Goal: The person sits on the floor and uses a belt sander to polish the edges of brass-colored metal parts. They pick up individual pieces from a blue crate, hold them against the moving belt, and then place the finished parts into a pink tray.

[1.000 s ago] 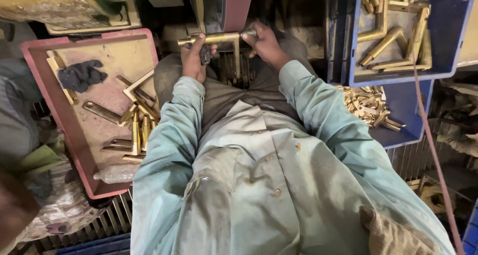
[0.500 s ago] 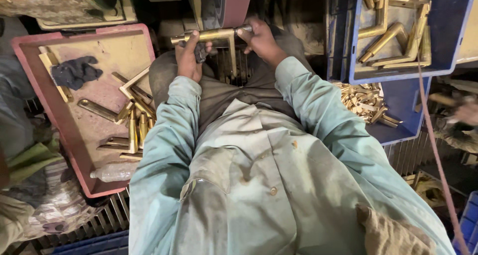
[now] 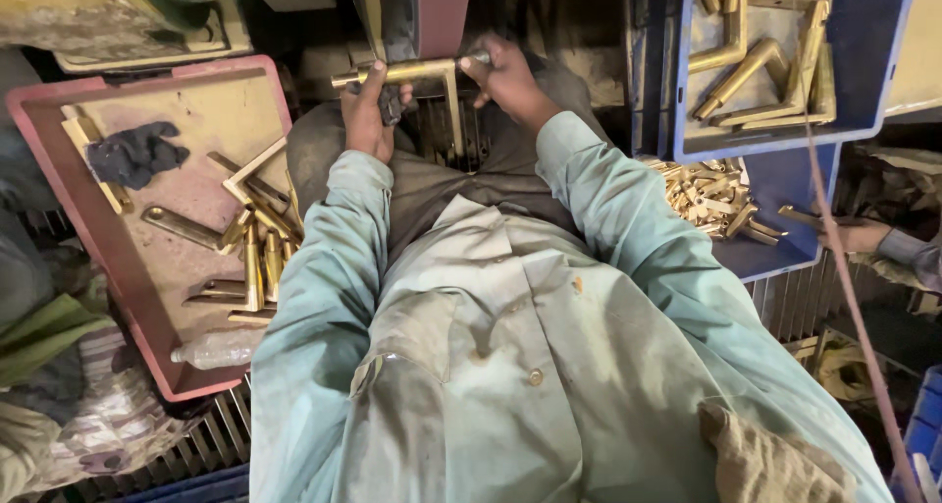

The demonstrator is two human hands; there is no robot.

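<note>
Head view: brass bar [image 3: 407, 70] held level against the upright belt [image 3: 440, 12], left hand [image 3: 368, 105] clenched round one end, right hand [image 3: 505, 76] gripping the other, so steadied from both sides. Red tray [image 3: 59, 110] of brass pieces at left, blue bin [image 3: 873, 52] at right, both within reach.

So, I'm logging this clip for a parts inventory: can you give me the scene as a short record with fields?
left hand: grips one end of the brass piece
right hand: holds the other end
brass piece: T-shaped, held level against the upright belt
red tray: on the person's left, holds brass angle parts, a dark cloth and a clear bottle
blue bin: on the right, holds longer brass parts
lower blue bin: holds small brass bits
other person: a hand at the right edge
</note>
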